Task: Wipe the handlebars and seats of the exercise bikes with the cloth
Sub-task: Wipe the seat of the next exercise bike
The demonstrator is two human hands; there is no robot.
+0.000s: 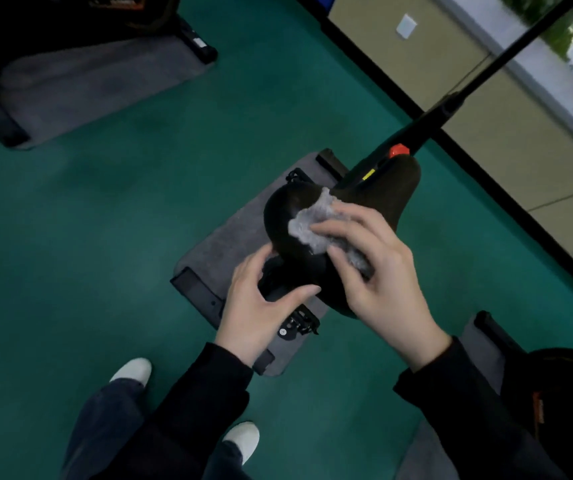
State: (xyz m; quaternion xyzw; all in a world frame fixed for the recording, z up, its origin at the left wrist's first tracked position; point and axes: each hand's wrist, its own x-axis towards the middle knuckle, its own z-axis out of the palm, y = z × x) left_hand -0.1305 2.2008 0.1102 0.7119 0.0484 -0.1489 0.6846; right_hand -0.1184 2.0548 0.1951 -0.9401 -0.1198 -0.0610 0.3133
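My right hand (378,271) grips the grey cloth (309,225). The fingers are spread and bent over it and the thumb closes on it from the near side. The cloth is bunched and lies pressed on the top of the black seat (283,209) of the exercise bike, near the middle of the seat. My left hand (261,301) is curved round the near left edge of the seat, with the fingertips and the thumb against it. Beyond the seat there is a red knob (398,150) on the black frame. The bike stands on a grey mat (222,251) on the green floor (122,209). One pedal (300,323) shows just under my left hand.
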